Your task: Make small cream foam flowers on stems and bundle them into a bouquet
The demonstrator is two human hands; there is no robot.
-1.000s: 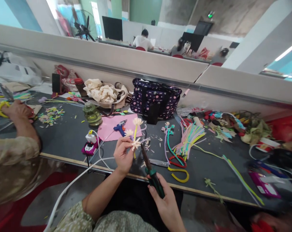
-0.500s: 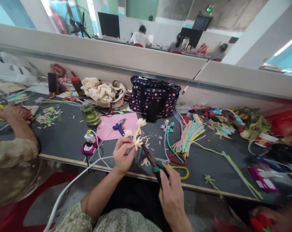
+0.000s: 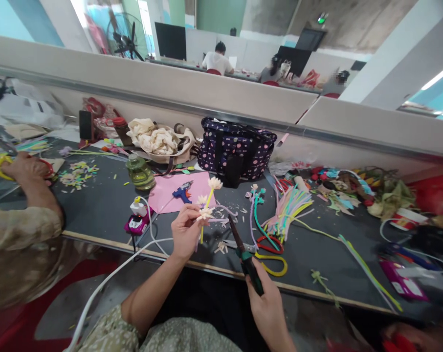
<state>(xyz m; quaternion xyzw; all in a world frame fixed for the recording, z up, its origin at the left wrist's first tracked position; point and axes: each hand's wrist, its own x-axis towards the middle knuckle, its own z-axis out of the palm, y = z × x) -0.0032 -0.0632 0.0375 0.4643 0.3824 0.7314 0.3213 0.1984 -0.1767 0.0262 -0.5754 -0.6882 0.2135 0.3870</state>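
A person seated at a dark worktable [image 3: 107,212] pinches a small cluster of cream flowers [image 3: 206,213] in the left hand [image 3: 185,232], thumb and forefinger pressed together at the lowest bloom, the other fingers curled in behind. The left forearm slants up and forward from a patterned sleeve [image 3: 113,330], holding the flowers above the table's near edge. A yellow stem [image 3: 210,197] runs upright through the cluster, topped by one bloom, its lower end showing below the fingers.

At the right, the right hand [image 3: 265,296] grips a pair of pliers [image 3: 250,268], fingers curled around the dark green handles; how each finger lies cannot be told. The right forearm rises from the bottom of the view, and the pliers tilt up and to the left, their tip beside the flowers but apart from the blooms.

Beyond the hands, a blue glue gun [image 3: 182,193] rests on a pink sheet [image 3: 162,195]. Scissors [image 3: 285,265] with red and yellow handles lie near the pliers, in front of a bundle of pastel stems [image 3: 289,208]. At far left, a co-worker's hand [image 3: 29,168] holds another yellow-handled tool.
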